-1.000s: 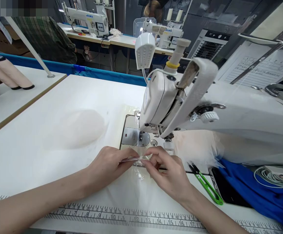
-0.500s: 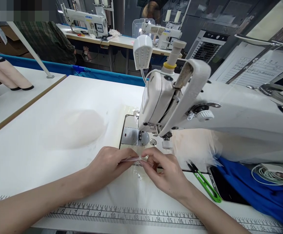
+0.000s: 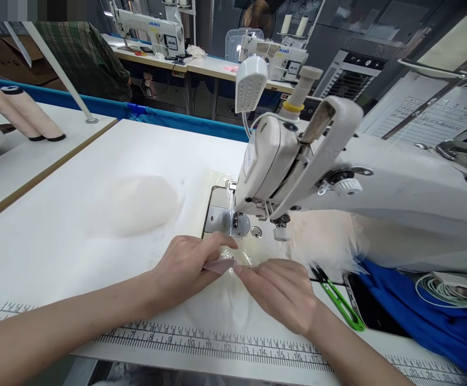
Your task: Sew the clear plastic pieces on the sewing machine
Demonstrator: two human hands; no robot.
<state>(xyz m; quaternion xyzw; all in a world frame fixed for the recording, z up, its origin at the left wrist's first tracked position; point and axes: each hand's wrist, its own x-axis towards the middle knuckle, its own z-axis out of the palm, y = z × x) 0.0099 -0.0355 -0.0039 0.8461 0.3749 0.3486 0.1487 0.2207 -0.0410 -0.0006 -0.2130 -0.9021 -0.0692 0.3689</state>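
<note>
Left hand [image 3: 187, 268]: fabric [image 3: 219, 266] pinched, forefinger raised. Right hand [image 3: 283, 292]: thumb tip at fabric's right end; grip unclear. Fabric: near side of metal plate [image 3: 217, 221]. Machine [image 3: 265, 155]: above plate. Snips [image 3: 343, 305], phone [image 3: 372, 308]: beside right hand.

The head-worn camera faces forward and down, close above the left hand [image 3: 183, 265] and right hand [image 3: 283, 292], its view reaching past the table [image 3: 96, 161] to a far sewing machine [image 3: 158, 35].
</note>
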